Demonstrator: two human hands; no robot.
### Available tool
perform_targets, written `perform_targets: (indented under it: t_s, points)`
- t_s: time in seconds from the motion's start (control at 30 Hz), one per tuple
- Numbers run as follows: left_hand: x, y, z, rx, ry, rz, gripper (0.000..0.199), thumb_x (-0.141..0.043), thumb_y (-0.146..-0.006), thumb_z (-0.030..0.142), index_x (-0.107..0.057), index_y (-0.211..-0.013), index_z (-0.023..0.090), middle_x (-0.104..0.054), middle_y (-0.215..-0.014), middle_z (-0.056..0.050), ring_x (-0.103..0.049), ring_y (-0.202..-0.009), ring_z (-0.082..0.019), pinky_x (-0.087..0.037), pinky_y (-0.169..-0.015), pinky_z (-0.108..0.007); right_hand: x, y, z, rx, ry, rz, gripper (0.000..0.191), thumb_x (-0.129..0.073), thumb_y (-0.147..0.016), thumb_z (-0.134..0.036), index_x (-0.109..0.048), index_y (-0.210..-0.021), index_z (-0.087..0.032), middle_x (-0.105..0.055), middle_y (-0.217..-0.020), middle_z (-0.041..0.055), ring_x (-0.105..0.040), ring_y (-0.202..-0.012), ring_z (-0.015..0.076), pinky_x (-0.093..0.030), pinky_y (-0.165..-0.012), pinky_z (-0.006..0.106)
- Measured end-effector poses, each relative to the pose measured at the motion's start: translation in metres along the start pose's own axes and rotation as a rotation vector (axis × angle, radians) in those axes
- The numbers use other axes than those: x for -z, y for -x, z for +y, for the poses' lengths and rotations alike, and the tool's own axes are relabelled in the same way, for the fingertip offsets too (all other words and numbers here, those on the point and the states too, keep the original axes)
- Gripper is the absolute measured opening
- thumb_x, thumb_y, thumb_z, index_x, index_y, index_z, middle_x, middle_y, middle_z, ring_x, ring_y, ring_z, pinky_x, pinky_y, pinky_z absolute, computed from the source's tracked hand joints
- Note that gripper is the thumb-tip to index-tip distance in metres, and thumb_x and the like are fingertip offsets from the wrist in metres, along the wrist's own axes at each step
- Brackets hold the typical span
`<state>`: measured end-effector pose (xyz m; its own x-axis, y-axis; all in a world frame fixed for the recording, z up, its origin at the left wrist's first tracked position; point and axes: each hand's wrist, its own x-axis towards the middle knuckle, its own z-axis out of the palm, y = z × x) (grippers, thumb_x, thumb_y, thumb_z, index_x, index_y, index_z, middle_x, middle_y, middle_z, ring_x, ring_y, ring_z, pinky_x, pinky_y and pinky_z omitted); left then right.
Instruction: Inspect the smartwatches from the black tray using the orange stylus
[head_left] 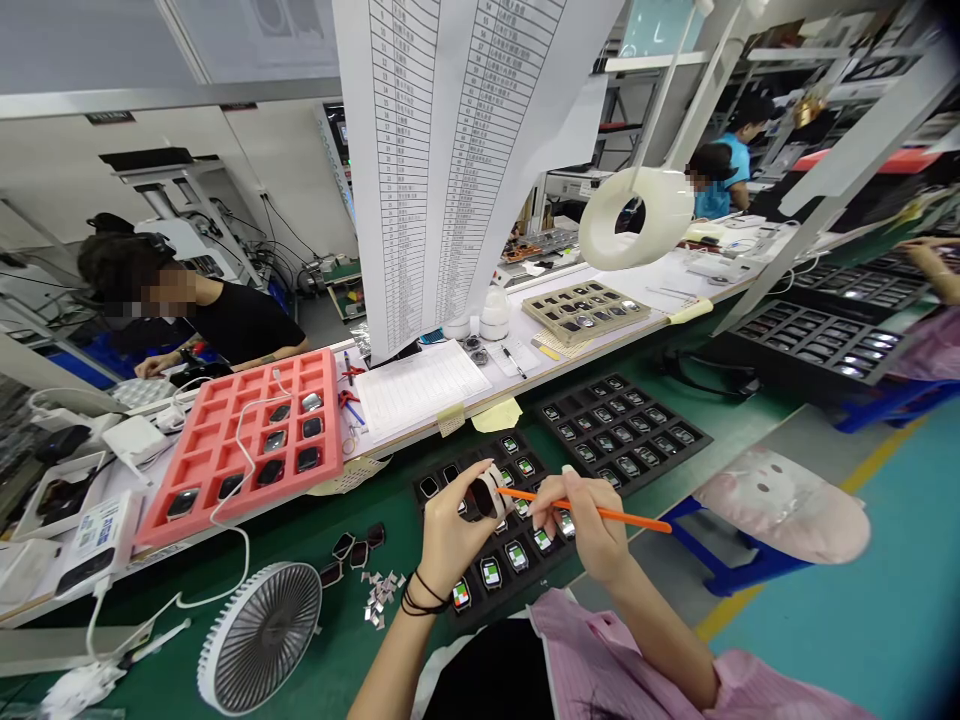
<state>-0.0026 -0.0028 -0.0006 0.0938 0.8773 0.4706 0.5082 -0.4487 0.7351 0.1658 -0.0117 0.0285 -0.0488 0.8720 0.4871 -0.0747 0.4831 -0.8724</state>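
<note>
My left hand grips a dark-faced smartwatch with a white band, tilted up over a black tray of watches. My right hand pinches a thin orange stick, whose tip reaches the watch. Both hands hover above the tray's rows of small watches with lit screens. A second black tray of watches lies just beyond. Loose dark watch bodies and small metal pieces sit left of my left wrist.
A red foam tray with dark watches and a small white fan stand to the left. Papers, a beige tray and a white tape roll lie ahead. Co-workers sit beyond the bench.
</note>
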Motion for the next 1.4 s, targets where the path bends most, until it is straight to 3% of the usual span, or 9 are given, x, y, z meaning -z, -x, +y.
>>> perform_targets:
  t_s: [0.33, 0.47, 0.53, 0.67, 0.73, 0.9, 1.03, 1.13, 1.4]
  points:
    - [0.000, 0.000, 0.001, -0.001, -0.012, -0.010, 0.042, -0.073, -0.072, 0.022, -0.063, -0.113, 0.021, -0.072, -0.109, -0.005, -0.070, -0.090, -0.020, -0.057, -0.082, -0.031, -0.001, 0.000, -0.003, 0.009, 0.019, 0.003, 0.051, -0.036, -0.098, -0.035, -0.073, -0.067, -0.019, -0.062, -0.049, 0.0028, -0.051, -0.038, 0.0113, -0.039, -0.038, 0.024]
    - [0.001, 0.000, 0.002, 0.051, -0.094, -0.002, 0.047, -0.075, -0.069, 0.020, -0.062, -0.115, 0.023, -0.074, -0.097, -0.002, -0.067, -0.068, -0.016, -0.058, -0.067, -0.029, 0.002, -0.003, -0.001, -0.035, -0.001, -0.024, 0.052, -0.036, -0.097, -0.040, -0.072, -0.066, -0.019, -0.064, -0.050, 0.0036, -0.055, -0.038, 0.0129, -0.043, -0.038, 0.026]
    - [0.003, -0.001, 0.002, 0.072, -0.148, 0.005, 0.049, -0.076, -0.068, 0.022, -0.062, -0.115, 0.024, -0.073, -0.094, -0.002, -0.064, -0.062, -0.015, -0.057, -0.062, -0.028, 0.003, -0.006, 0.003, -0.061, -0.033, -0.011, 0.052, -0.036, -0.097, -0.043, -0.070, -0.065, -0.019, -0.066, -0.052, 0.0043, -0.061, -0.044, 0.0158, -0.050, -0.046, 0.029]
    - [0.005, -0.005, 0.004, -0.004, -0.198, 0.043, 0.043, -0.073, -0.071, 0.019, -0.062, -0.112, 0.022, -0.069, -0.110, -0.006, -0.064, -0.096, -0.022, -0.057, -0.079, -0.034, -0.003, -0.009, 0.017, -0.234, -0.038, 0.049, 0.028, -0.061, -0.086, -0.038, -0.052, -0.066, -0.021, -0.074, -0.087, 0.0073, -0.069, -0.083, 0.0217, -0.056, -0.076, 0.036]
    - [0.004, -0.006, 0.004, -0.052, -0.220, 0.040, 0.042, -0.069, -0.071, 0.012, -0.062, -0.112, 0.022, -0.066, -0.114, -0.007, -0.060, -0.106, -0.024, -0.054, -0.087, -0.038, -0.011, -0.007, 0.024, -0.330, -0.055, -0.014, 0.035, -0.075, -0.074, -0.032, -0.042, -0.069, -0.022, -0.071, -0.102, 0.0073, -0.067, -0.088, 0.0206, -0.055, -0.077, 0.035]
    - [0.003, -0.004, 0.007, -0.060, -0.190, 0.003, 0.046, -0.063, -0.074, 0.007, -0.059, -0.116, 0.024, -0.063, -0.117, -0.007, -0.059, -0.108, -0.024, -0.053, -0.090, -0.039, -0.026, -0.003, 0.029, -0.377, -0.054, -0.047, 0.046, -0.075, -0.071, -0.035, -0.031, -0.066, -0.024, -0.052, -0.064, -0.0050, -0.049, -0.055, 0.0109, -0.046, -0.053, 0.025]
    - [0.009, -0.004, 0.011, -0.051, -0.042, -0.040, 0.044, -0.067, -0.078, 0.018, -0.055, -0.120, 0.025, -0.056, -0.127, -0.010, -0.057, -0.113, -0.025, -0.057, -0.078, -0.034, -0.023, -0.004, 0.022, -0.423, -0.218, -0.004, 0.050, -0.075, -0.071, -0.039, -0.028, -0.064, -0.024, -0.054, -0.067, -0.0036, -0.052, -0.059, 0.0121, -0.045, -0.056, 0.026]
    - [0.012, -0.005, 0.011, -0.116, 0.001, -0.029, 0.043, -0.069, -0.078, 0.022, -0.055, -0.119, 0.025, -0.057, -0.123, -0.010, -0.056, -0.114, -0.025, -0.056, -0.082, -0.036, -0.020, -0.004, 0.016, -0.438, -0.240, 0.014, 0.050, -0.076, -0.070, -0.038, -0.029, -0.063, -0.023, -0.057, -0.069, -0.0032, -0.052, -0.058, 0.0117, -0.044, -0.056, 0.026]
    - [0.003, 0.001, 0.008, -0.428, -0.038, 0.179, 0.030, -0.067, -0.081, 0.016, -0.060, -0.108, 0.026, -0.051, -0.124, -0.008, -0.055, -0.112, -0.023, -0.054, -0.085, -0.038, -0.018, -0.002, 0.008, -0.413, -0.235, 0.017, 0.049, -0.075, -0.072, -0.039, -0.029, -0.062, -0.023, -0.043, -0.056, -0.0071, -0.037, -0.051, 0.0092, -0.034, -0.050, 0.023]
